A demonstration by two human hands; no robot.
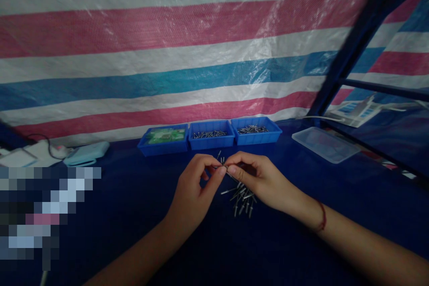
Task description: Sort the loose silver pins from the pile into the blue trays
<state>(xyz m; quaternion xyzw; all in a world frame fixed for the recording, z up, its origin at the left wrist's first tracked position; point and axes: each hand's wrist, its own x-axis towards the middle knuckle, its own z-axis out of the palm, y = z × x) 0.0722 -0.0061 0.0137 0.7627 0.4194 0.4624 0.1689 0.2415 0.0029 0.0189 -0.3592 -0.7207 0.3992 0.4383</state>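
Note:
My left hand (197,187) and my right hand (261,181) meet over the blue table, thumbs and forefingers pinched together at the tips. Thin metal pins, which look like blind rivets (222,159), show right at the fingertips; the fingers hide most of what they hold. Under my right hand and partly covered by it lies a loose pile of blind rivets (246,199), silvery with long stems. Beyond the hands stand two blue bins of such metal pieces, a middle bin (211,143) and a right bin (257,137).
A third blue bin (164,146) at the left holds a green-and-clear packet (166,135). To the right lies a clear plastic lid (325,145) near a blue metal frame (348,62). A light blue case (87,153) sits at the left. Striped sheeting (167,80) hangs behind.

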